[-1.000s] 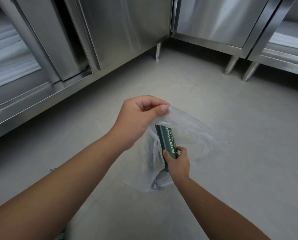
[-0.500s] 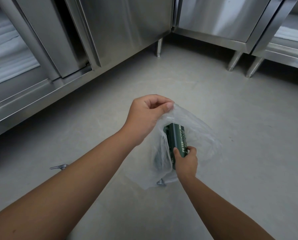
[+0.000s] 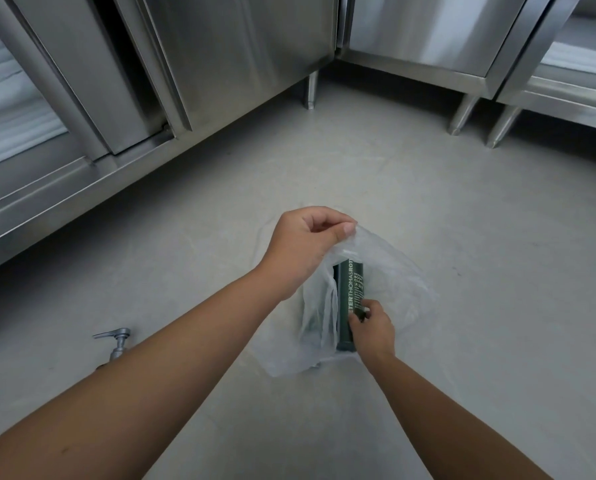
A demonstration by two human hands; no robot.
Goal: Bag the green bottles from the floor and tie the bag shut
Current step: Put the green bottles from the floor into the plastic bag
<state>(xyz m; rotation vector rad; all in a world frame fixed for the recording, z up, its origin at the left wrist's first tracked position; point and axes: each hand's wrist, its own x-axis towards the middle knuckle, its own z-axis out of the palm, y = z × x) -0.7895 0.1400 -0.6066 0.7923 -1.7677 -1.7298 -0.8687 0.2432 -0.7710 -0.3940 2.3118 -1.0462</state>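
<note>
The left hand (image 3: pixel 305 249) pinches the rim of a thin, crinkled clear plastic bag (image 3: pixel 390 271) while the right hand (image 3: pixel 372 325) grips a smooth cylindrical green bottle (image 3: pixel 350 292) inside it, above the matte grey floor (image 3: pixel 462 220).

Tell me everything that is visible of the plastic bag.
The bag is thin, clear, crinkled plastic, open at the top. The left hand pinches its rim and holds it up, while its bottom seems to rest on the floor. The right hand holds a dark green bottle with white lettering in its mouth. Another dark shape shows dimly through the left wall. It is not tied.
</note>
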